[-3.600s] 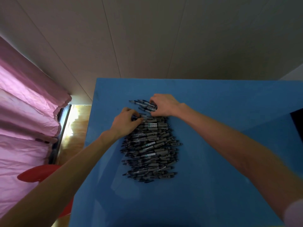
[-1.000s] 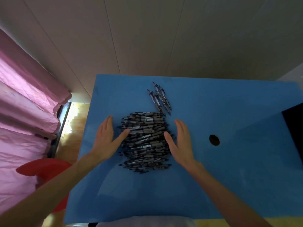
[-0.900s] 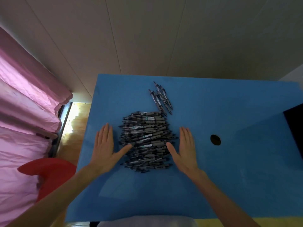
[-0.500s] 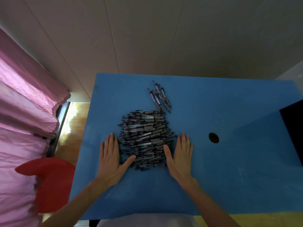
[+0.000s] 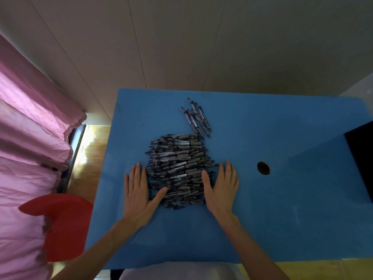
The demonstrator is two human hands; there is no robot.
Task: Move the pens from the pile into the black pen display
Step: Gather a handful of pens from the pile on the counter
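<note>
Blue table (image 5: 262, 229), mid-frame: left hand (image 5: 139, 190) and right hand (image 5: 221, 188) flat, fingers straight, bracketing pile (image 5: 177, 168); squaring step, next needs gripping pens for display (image 5: 361, 158) at right edge.

A blue table (image 5: 262, 229) carries a pen pile (image 5: 177, 170) and a smaller bunch (image 5: 196, 118).

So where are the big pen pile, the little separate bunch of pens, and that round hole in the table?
big pen pile (image 5: 178, 168): head view, middle of the heap.
separate bunch of pens (image 5: 196, 118): head view, middle of the bunch.
round hole (image 5: 263, 168): head view, its dark centre.
</note>
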